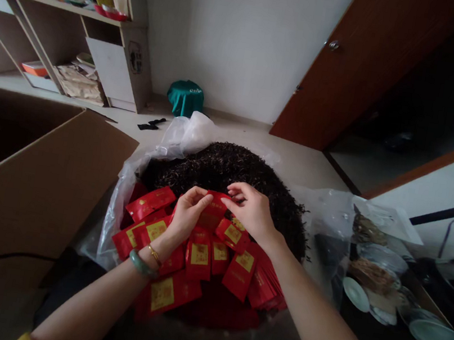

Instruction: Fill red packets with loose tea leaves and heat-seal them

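Between my two hands is a small red packet (213,209) with gold print. My left hand (190,209) pinches its upper left edge with thumb and fingers; a green bangle (142,264) and a gold bracelet circle that wrist. At the packet's upper right edge, my right hand (252,207) holds on with the thumb, its other fingers curled above. Below lie several more red packets (199,254) with yellow labels, some stacked at the right. Behind the hands rises a heap of dark, dry tea leaves (228,161) in a clear plastic bag (120,199).
An open cardboard box (45,188) stands at the left. On the right, dishes (436,335) and bowls sit on a dark surface. A shelf unit (128,58), a green cloth-covered bin (185,97) and a brown door (332,61) are farther back.
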The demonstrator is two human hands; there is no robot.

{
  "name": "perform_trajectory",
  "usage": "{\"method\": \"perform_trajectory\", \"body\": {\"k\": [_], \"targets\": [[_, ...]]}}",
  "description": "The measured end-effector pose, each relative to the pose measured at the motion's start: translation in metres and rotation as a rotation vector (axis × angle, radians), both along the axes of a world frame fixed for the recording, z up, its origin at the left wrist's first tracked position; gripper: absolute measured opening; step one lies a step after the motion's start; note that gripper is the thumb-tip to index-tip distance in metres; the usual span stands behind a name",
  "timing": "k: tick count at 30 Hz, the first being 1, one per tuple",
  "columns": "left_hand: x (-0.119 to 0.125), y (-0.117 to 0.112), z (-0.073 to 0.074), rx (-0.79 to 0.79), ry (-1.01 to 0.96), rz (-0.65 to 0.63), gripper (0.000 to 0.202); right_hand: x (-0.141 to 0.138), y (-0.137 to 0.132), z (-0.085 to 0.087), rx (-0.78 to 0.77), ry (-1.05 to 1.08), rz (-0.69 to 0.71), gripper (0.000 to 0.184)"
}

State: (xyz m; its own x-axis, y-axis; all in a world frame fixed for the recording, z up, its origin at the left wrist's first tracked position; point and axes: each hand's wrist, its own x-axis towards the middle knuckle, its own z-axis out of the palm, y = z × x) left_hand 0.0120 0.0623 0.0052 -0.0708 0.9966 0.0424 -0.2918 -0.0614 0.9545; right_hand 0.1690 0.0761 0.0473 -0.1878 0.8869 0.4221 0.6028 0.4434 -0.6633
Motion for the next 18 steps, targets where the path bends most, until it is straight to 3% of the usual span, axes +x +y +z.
{"method": "perform_trajectory", "body": {"k": [4, 11, 18], "targets": [[0.001, -0.003, 0.002, 0.006, -0.010, 0.043, 0.032, -0.003, -0.005, -0.006, -0.072, 0.122, -0.090, 0.017], [0.000, -0.004, 0.005, -0.021, -0.110, -0.062, 0.036, 0.000, -0.009, -0.013, -0.252, 0.310, -0.040, 0.022], [0.001, -0.004, 0.002, -0.022, -0.026, -0.083, 0.036, 0.005, -0.011, -0.015, -0.393, 0.505, -0.043, 0.035]]}}
